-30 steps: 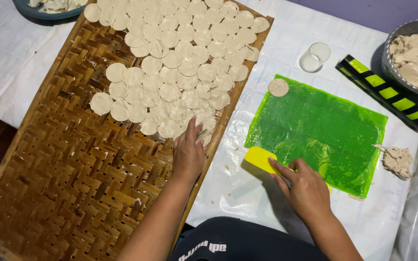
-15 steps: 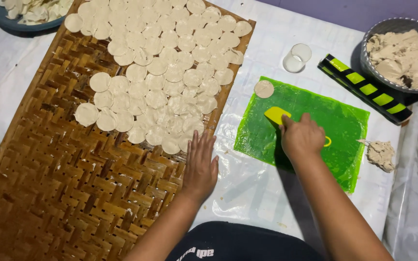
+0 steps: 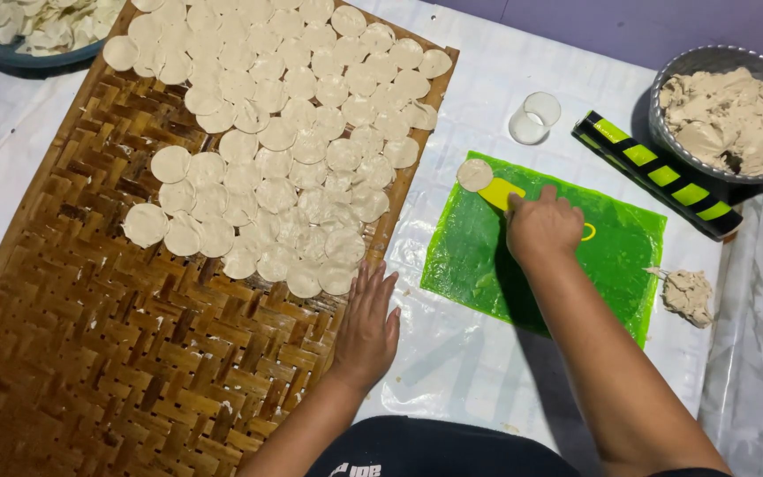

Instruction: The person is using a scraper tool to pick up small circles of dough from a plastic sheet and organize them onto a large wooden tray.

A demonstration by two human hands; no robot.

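Yellow scraper [image 3: 498, 192] in right hand [image 3: 542, 227], blade pointing up-left at dough disc [image 3: 474, 174]

Two bare hands & forearms in view, no sleeves seen up to the frame edge. Left hand [image 3: 366, 329]: no ring, watch or glove; nails short & plain. Right hand [image 3: 542, 228]: likewise no jewellery, no glove. Near edge, centre: dark top or lap cloth [image 3: 439, 449], black/navy, w/ some white print on it, too cut off to make out. Nothing else of the person shows
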